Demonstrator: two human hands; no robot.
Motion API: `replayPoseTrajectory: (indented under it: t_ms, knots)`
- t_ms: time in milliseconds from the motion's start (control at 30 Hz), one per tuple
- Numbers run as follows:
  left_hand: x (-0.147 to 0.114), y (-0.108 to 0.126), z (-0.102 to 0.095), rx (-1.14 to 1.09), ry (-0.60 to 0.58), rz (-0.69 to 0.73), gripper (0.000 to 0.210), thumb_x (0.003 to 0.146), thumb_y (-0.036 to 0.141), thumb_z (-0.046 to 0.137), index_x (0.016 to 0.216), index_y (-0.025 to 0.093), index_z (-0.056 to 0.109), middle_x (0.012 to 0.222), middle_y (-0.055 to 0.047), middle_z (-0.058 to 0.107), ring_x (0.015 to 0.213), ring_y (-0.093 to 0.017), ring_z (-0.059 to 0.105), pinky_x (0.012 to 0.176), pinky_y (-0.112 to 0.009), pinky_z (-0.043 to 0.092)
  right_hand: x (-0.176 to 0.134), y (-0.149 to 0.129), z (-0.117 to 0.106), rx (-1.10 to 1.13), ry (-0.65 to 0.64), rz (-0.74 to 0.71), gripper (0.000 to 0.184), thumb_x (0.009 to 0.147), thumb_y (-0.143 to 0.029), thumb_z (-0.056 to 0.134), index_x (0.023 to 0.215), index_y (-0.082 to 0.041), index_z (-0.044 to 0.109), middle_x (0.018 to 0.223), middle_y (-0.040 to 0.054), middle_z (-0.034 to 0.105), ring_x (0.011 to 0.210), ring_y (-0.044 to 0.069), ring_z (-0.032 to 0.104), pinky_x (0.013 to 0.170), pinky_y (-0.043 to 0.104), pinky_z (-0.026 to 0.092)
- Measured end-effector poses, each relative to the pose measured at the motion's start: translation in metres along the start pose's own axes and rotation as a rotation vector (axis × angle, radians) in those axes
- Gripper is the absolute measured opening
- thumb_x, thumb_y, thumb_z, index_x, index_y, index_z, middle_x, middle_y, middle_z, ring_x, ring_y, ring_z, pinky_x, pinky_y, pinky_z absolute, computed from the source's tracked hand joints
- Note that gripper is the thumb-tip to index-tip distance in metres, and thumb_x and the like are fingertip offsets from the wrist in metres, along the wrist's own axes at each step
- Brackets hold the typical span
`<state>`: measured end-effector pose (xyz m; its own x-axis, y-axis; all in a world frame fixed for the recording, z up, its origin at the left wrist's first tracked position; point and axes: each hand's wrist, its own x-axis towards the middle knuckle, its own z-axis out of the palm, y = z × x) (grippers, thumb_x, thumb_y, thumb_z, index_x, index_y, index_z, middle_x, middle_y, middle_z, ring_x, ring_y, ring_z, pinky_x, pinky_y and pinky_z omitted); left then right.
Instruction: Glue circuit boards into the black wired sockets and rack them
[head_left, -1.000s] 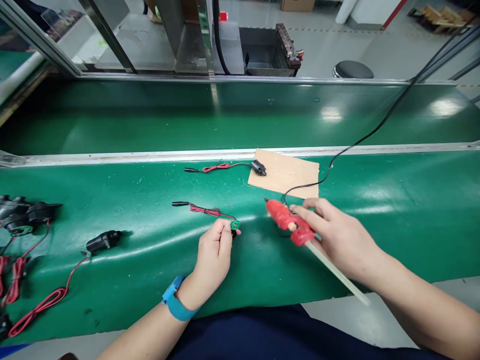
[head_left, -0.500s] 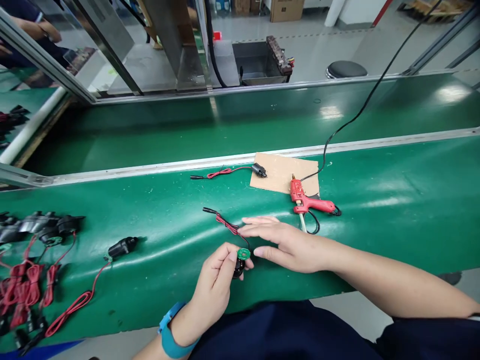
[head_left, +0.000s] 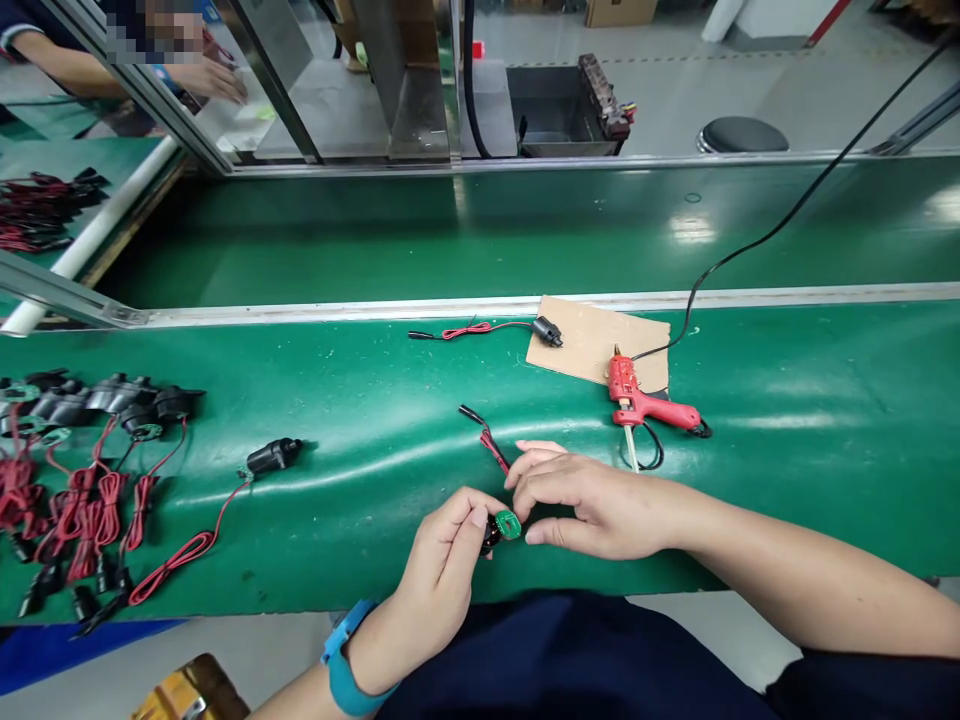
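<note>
My left hand (head_left: pixel 444 548) is closed around a black plug body whose round green circuit board (head_left: pixel 508 524) faces up and right. Just right of the board, my right hand (head_left: pixel 600 502) is open, thumb apart and fingers slightly bent. Its fingertips hover by the bundled red-and-black wire (head_left: pixel 493 450), which runs partly hidden behind them; whether they touch it I cannot tell. Beyond my right hand lies a red hot glue gun (head_left: pixel 637 398) with a glue stick in it, its nozzle over a cardboard piece (head_left: pixel 581 335). A black plug (head_left: pixel 547 331) with a wire rests on the cardboard.
At the left lie several black plugs (head_left: pixel 112 392) with bundled red wires. One wired plug (head_left: pixel 274 456) lies apart from them. The glue gun's black cord (head_left: pixel 780 225) runs up to the right. A metal rail (head_left: pixel 345 310) crosses the green table. A co-worker's hand (head_left: pixel 214 80) shows at upper left.
My right hand's fingers have bent and come down closer to the circuit board and wire. My left hand has tilted the board rightward. The whole view has shifted with my head.
</note>
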<state>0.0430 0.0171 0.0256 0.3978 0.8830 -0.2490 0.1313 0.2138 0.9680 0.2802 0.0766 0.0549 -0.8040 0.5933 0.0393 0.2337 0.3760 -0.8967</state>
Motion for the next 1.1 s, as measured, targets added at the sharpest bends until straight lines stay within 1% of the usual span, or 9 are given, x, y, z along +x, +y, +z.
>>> replayPoseTrajectory:
  t_ms: [67,133,267,433,533,633,800,933,1100]
  knots:
    - [-0.002,-0.002,0.001,-0.028,0.009,-0.028,0.031,0.108,0.041,0.040,0.114,0.021,0.064,0.090,-0.003,0.065,0.081,-0.017,0.058,0.075,-0.030,0.047,0.001,0.000,0.001,-0.032,0.009,-0.036,0.006,0.099,-0.021,0.065,0.101,-0.019,0.070,0.088,0.0011,0.069,0.089,0.015,0.064,0.110,0.041,0.039]
    - [-0.002,-0.004,0.001,-0.089,0.010,-0.052,0.034,0.108,0.042,0.038,0.125,0.022,0.060,0.102,-0.007,0.067,0.091,-0.020,0.062,0.079,-0.032,0.049,0.001,-0.002,0.002,-0.097,0.030,-0.063,0.013,0.101,-0.016,0.059,0.102,-0.019,0.071,0.084,0.0002,0.067,0.080,0.012,0.061,0.102,0.037,0.041]
    - [-0.002,-0.005,0.002,-0.174,0.030,-0.064,0.041,0.108,0.046,0.035,0.132,0.021,0.057,0.109,-0.011,0.069,0.100,-0.025,0.064,0.083,-0.036,0.051,0.001,-0.009,0.008,-0.390,0.084,-0.113,0.024,0.102,-0.012,0.050,0.102,-0.018,0.073,0.082,0.0014,0.061,0.075,0.014,0.054,0.085,0.035,0.040]
    - [-0.004,-0.007,0.002,-0.056,0.086,-0.032,0.039,0.108,0.043,0.036,0.136,0.023,0.054,0.122,-0.012,0.066,0.114,-0.026,0.061,0.101,-0.040,0.045,0.004,-0.019,0.021,-0.801,0.146,-0.158,0.027,0.104,-0.013,0.047,0.094,-0.013,0.073,0.071,0.0016,0.053,0.069,0.016,0.038,0.071,0.035,0.029]
    - [-0.008,-0.008,0.001,0.032,0.050,-0.018,0.037,0.109,0.038,0.036,0.143,0.026,0.046,0.134,-0.011,0.061,0.123,-0.025,0.057,0.108,-0.041,0.040,0.005,-0.022,0.028,-0.903,0.184,-0.196,0.024,0.101,-0.010,0.050,0.090,-0.012,0.071,0.072,0.0025,0.053,0.071,0.017,0.039,0.070,0.037,0.026]
    - [-0.010,-0.008,0.001,0.123,0.000,-0.012,0.040,0.108,0.033,0.041,0.147,0.029,0.039,0.140,-0.011,0.056,0.127,-0.025,0.054,0.108,-0.042,0.041,0.003,-0.020,0.034,-0.922,0.212,-0.244,0.023,0.098,-0.008,0.052,0.085,-0.012,0.070,0.074,0.0035,0.054,0.073,0.019,0.041,0.071,0.038,0.027]
    - [-0.007,-0.002,0.000,0.166,-0.065,0.052,0.040,0.104,0.023,0.044,0.143,0.027,0.037,0.125,-0.009,0.061,0.111,-0.023,0.059,0.098,-0.040,0.044,0.000,-0.018,0.039,-0.905,0.198,-0.310,0.026,0.098,-0.010,0.052,0.078,-0.015,0.067,0.078,0.0048,0.058,0.076,0.020,0.046,0.075,0.040,0.033]
    - [-0.002,0.004,0.001,0.070,-0.082,0.038,0.035,0.096,0.011,0.044,0.128,0.024,0.045,0.105,-0.004,0.062,0.096,-0.020,0.058,0.088,-0.035,0.046,0.001,-0.019,0.042,-0.867,0.228,-0.310,0.028,0.098,-0.009,0.050,0.078,-0.015,0.068,0.077,0.0047,0.060,0.075,0.020,0.046,0.077,0.040,0.035]
    - [0.002,0.005,0.005,-0.075,-0.016,-0.018,0.032,0.085,0.004,0.047,0.112,0.023,0.047,0.093,-0.001,0.058,0.083,-0.016,0.054,0.072,-0.028,0.044,0.000,-0.023,0.038,-0.778,0.215,-0.125,0.026,0.101,-0.009,0.047,0.088,-0.014,0.069,0.075,0.0043,0.061,0.074,0.019,0.043,0.077,0.040,0.032]
